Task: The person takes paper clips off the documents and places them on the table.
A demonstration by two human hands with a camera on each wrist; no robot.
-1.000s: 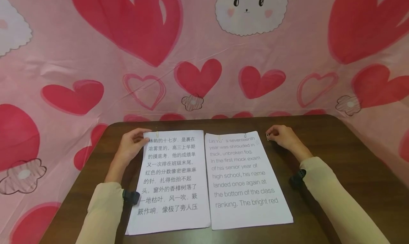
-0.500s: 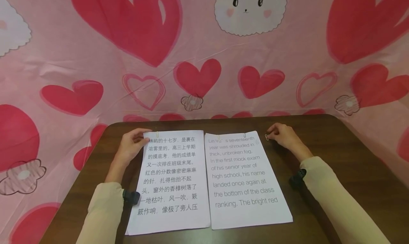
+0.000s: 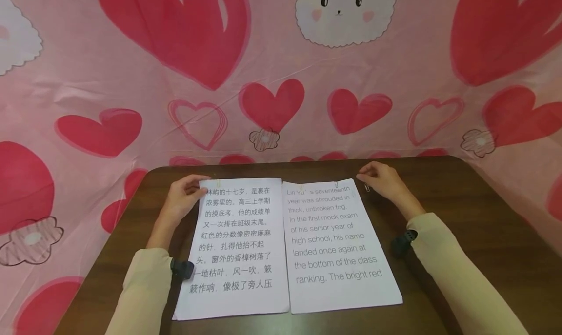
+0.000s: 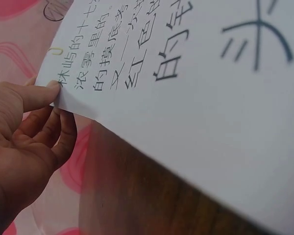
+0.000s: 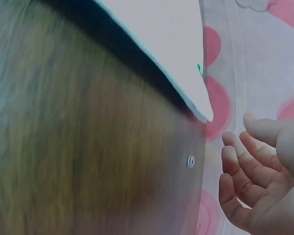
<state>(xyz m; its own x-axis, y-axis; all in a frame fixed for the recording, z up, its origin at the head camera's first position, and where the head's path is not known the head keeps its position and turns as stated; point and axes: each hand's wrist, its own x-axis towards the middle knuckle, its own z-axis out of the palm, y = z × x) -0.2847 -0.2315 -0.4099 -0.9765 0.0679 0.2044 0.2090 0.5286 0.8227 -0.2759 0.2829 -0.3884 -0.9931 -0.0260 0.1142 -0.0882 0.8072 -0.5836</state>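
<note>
The left hand (image 3: 181,198) pinches the top left corner of the paper stack with Chinese text (image 3: 237,237); in the left wrist view its thumb lies on the printed side, fingers behind. A yellow paper clip (image 4: 56,51) sits on that stack's top edge. Beside it lies the stack with English text (image 3: 335,247), with clips at its top. The right hand (image 3: 381,179), fingers loosely bent and holding nothing, hovers by this stack's top right corner. A small paper clip (image 5: 190,161) lies on the table below the right hand.
Both stacks lie side by side on a dark brown wooden table (image 3: 443,188). Behind it hangs a pink cloth (image 3: 281,57) with red hearts. Each wrist wears a dark camera; the left wrist camera (image 3: 182,270) is over the Chinese stack's left edge.
The right hand has let go of the small clip, which now lies on the table, and has moved left toward the English stack's corner. The left hand keeps its grip.
</note>
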